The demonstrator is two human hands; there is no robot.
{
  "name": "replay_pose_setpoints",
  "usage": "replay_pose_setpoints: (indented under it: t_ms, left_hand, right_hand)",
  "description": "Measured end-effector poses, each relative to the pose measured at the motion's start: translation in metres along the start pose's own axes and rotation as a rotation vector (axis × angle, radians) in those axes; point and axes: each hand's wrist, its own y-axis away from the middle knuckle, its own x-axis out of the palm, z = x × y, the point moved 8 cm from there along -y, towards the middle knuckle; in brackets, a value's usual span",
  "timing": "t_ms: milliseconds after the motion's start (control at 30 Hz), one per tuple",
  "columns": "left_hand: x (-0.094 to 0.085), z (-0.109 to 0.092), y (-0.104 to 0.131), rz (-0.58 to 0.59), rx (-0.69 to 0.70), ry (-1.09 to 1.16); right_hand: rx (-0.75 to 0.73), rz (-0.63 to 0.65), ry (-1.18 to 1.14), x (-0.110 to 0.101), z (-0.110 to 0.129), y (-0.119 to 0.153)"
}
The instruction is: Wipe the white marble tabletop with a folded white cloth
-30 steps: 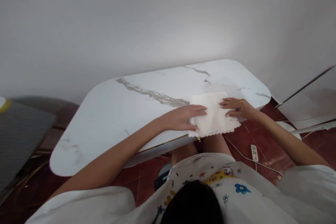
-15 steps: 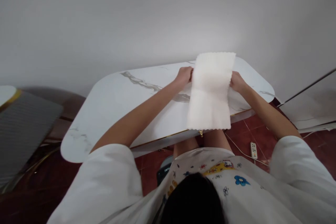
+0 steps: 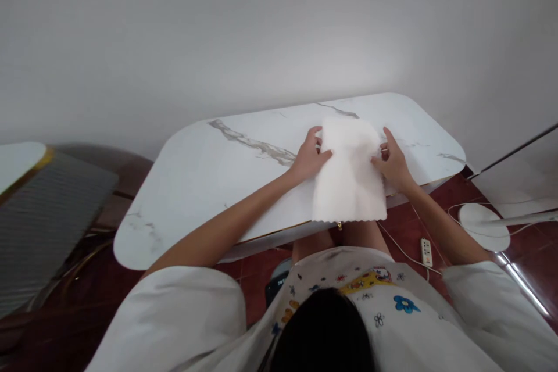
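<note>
A white cloth [image 3: 349, 180] with a scalloped edge lies over the front part of the marble-patterned table [image 3: 196, 186], its near edge overhanging the table front. Along the cloth's left side, my left hand [image 3: 310, 157] has its thumb on top and its fingers curled at the edge. My right hand [image 3: 393, 164] holds the opposite side, thumb against the cloth and forefinger stretched away from it. The far end of the cloth looks rounded and bulging. What lies beneath it is hidden.
A white power strip [image 3: 426, 252] with a cord rests on the red tiled floor. To its right stands a round white base [image 3: 483, 226]. A second, gold-edged table [image 3: 26, 163] is at the left. The wall [image 3: 261, 35] rises behind the table.
The cloth's far end has come down and nearer, so the cloth looks shorter. My hands have moved nearer along its sides, and both thumbs now show on top.
</note>
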Motion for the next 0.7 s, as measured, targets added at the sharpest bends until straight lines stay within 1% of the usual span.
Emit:
replay_pose_setpoints:
  t_ms: [67, 100, 167, 200, 267, 300, 367, 433, 500, 567, 633, 667, 700]
  left_hand:
    - [-0.012, -0.012, 0.009, -0.052, 0.051, 0.117]
    - [-0.020, -0.022, 0.016, -0.062, 0.104, 0.147]
    - [-0.036, -0.050, 0.035, -0.085, 0.252, 0.149]
    - [-0.045, -0.064, 0.046, -0.113, 0.333, 0.132]
    - [-0.065, -0.087, 0.070, -0.212, 0.473, 0.088]
    - [-0.075, -0.094, 0.081, -0.278, 0.526, 0.066]
    - [-0.094, -0.102, 0.104, -0.413, 0.595, 0.026]
    - [-0.112, -0.104, 0.128, -0.532, 0.635, -0.015]
    - [-0.132, -0.106, 0.158, -0.666, 0.689, -0.062]
    - [-0.158, -0.110, 0.195, -0.853, 0.796, -0.125]
    - [-0.186, -0.105, 0.225, -0.998, 0.869, -0.164]
    - [-0.201, -0.096, 0.232, -1.034, 0.868, -0.164]
    - [-0.217, -0.082, 0.230, -1.020, 0.803, -0.138]
  right_hand:
    - [-0.029, -0.061, -0.082, -0.006, 0.012, 0.002]
    - [-0.050, -0.085, -0.103, -0.012, 0.020, 0.003]
    - [-0.104, -0.127, -0.117, -0.027, 0.043, 0.005]
    - [-0.138, -0.152, -0.117, -0.036, 0.057, 0.007]
    - [-0.221, -0.201, -0.121, -0.054, 0.092, 0.013]
    - [-0.274, -0.192, -0.114, -0.060, 0.111, 0.016]
    - [-0.377, -0.130, -0.091, -0.064, 0.149, 0.023]
    - [-0.453, -0.032, -0.067, -0.059, 0.182, 0.029]
    - [-0.496, 0.084, -0.066, -0.049, 0.212, 0.033]
    - [-0.523, 0.208, -0.118, -0.034, 0.239, 0.033]
    - [-0.544, 0.322, -0.232, -0.011, 0.264, 0.025]
    - [-0.548, 0.377, -0.296, 0.005, 0.275, 0.018]
    - [-0.546, 0.425, -0.353, 0.026, 0.283, 0.008]
